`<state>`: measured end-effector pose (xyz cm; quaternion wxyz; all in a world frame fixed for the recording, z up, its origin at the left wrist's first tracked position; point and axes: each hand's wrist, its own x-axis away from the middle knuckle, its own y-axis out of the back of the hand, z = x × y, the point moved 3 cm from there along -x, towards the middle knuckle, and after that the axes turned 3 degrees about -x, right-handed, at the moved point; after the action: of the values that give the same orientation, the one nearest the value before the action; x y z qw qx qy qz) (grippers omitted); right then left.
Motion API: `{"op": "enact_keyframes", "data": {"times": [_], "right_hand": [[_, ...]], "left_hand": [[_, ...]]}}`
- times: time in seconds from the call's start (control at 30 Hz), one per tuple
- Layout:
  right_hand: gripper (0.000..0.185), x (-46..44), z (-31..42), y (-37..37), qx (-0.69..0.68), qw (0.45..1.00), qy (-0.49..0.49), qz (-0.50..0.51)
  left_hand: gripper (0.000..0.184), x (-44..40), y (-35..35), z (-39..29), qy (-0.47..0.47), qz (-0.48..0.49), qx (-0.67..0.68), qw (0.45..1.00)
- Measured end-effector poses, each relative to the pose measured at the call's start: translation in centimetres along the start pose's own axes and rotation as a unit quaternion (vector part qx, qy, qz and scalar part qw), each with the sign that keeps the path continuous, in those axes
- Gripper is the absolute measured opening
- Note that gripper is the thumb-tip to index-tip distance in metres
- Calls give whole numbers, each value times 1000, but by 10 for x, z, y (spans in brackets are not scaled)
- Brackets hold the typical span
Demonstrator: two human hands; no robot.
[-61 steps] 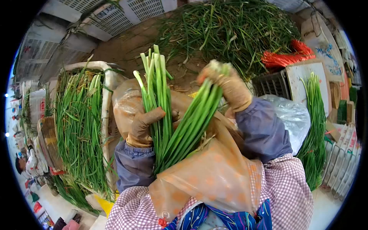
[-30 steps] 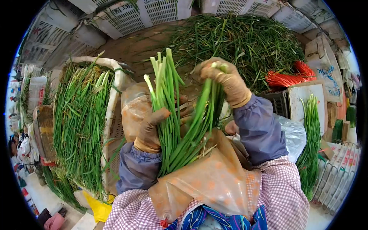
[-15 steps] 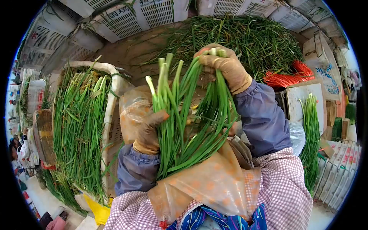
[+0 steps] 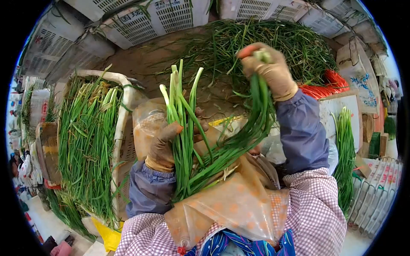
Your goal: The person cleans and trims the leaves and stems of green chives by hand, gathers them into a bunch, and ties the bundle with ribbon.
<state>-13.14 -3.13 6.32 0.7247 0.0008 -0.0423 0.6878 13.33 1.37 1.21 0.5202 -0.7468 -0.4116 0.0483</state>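
Observation:
My left hand (image 4: 163, 147), in a stained glove with bare fingertips, is closed around a bunch of garlic chives (image 4: 183, 149). Their pale cut ends point up and their leaves hang onto the plastic apron (image 4: 232, 196) on my lap. Raised to the right, my right hand (image 4: 273, 72) grips the pale ends of a second bunch of garlic chives (image 4: 261, 113); it is slightly blurred. The leaves of this bunch curve down and left, crossing the lower part of the left bunch. Some fingers of both hands are hidden behind the stalks.
On the left stands a white crate (image 4: 124, 79) full of chives. A heap of loose leaves (image 4: 273, 38) lies ahead, with red twine (image 4: 324, 87) beside it. Tidy chives (image 4: 345, 158) stand at right. White slatted crates (image 4: 158, 21) line the back.
My right hand has moved right with its bunch, drawing it apart from the left one. The left hand keeps its hold and has shifted very little.

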Motion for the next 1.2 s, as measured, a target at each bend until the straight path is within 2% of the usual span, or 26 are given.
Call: {"op": "enact_keyframes", "data": {"times": [0.07,0.1,0.17,0.3,0.4,0.47,0.53,0.57,0.6,0.63,0.73,0.8,0.83,0.97,1.07,1.13,1.17,1.2], "right_hand": [[25,2,1,-20,-63,996,-8,64],[25,1,-1,-21,-62,996,-8,64],[26,-2,-11,-26,-207,972,-60,97],[23,2,-12,-33,-190,977,-74,58],[20,4,-5,-38,-122,990,-52,43],[17,3,-1,-42,-110,993,-38,36],[14,2,1,-48,-70,997,-19,-5],[12,3,0,-51,-96,995,-33,-8],[12,3,0,-55,-95,995,-34,-6],[12,4,1,-58,-93,995,-32,-9],[13,3,0,-52,-97,995,-31,6],[16,4,-1,-43,-163,984,-62,36],[19,5,-3,-36,-183,979,-91,28],[18,7,-7,-36,-172,981,-89,27],[18,9,-7,-46,-147,985,-92,16],[18,7,-9,-52,-133,989,-57,4],[18,8,-6,-55,-132,991,-39,-3],[18,9,-4,-56,-130,991,-21,-11]], "left_hand": [[54,3,-12,-2,-15,-15,-13,1000],[51,6,-18,-5,-34,-33,-26,999],[50,11,-28,-11,-41,-53,-43,997],[46,12,-26,-19,-66,-59,-104,991],[45,3,-18,-27,-86,-90,-65,990],[40,-8,-25,-31,-67,-96,-62,991],[35,-20,-26,-33,48,-117,-282,951],[32,-25,-42,-32,8,-98,-288,952],[32,-30,-46,-28,8,-99,-287,953],[31,-36,-50,-27,-30,-83,-350,933],[28,-41,-49,-28,19,-91,-293,952],[28,-41,-44,-22,65,-65,-151,984],[32,-39,-45,-20,50,-96,-130,986],[27,-43,-42,-21,21,-61,-165,984],[31,-45,-61,-21,59,-71,-244,965],[38,-51,-69,-19,7,-66,-257,964],[40,-59,-71,-15,-59,2,-209,976],[40,-60,-69,-17,-59,2,-208,976]]}}
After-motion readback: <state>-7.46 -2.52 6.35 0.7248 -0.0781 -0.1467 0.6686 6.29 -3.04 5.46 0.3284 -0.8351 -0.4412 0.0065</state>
